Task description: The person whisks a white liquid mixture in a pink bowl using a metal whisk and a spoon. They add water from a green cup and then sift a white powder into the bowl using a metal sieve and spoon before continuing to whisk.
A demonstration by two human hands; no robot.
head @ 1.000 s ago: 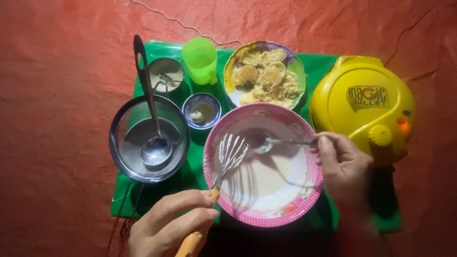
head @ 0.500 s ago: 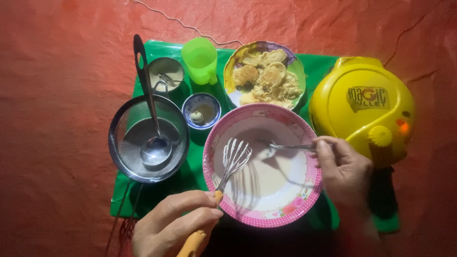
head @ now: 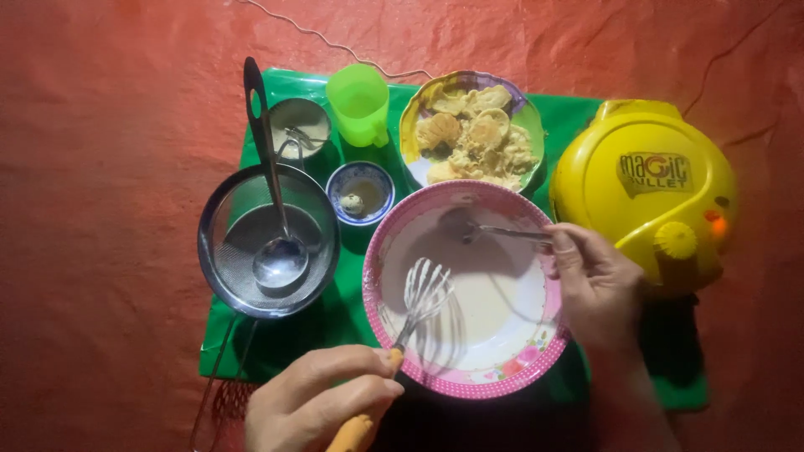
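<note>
Over pink-rimmed bowl [head: 536, 351], center of green mat [head: 276, 343]: L hand [head: 322, 410] gripping orange-handled whisk [head: 423, 297], wires in pale batter [head: 486, 301]; R hand [head: 599, 285] pinching spoon [head: 481, 228] at far rim. Nearby: sieve [head: 230, 251] w/ ladle [head: 276, 251], yellow appliance [head: 641, 184], plate of fried pieces [head: 473, 130], green cup [head: 358, 102].

Your left hand [head: 322, 400] has eased the whisk [head: 423, 295] a little further right and deeper toward the middle of the pink-rimmed bowl [head: 469, 385]; a second ago its wires sat nearer the left rim. Your right hand [head: 596, 285] has slid the spoon [head: 473, 226], whose bowl now rests further right and closer to the bowl's far wall. The pale batter [head: 494, 310] shows slightly different streaks under the whisk.
</note>
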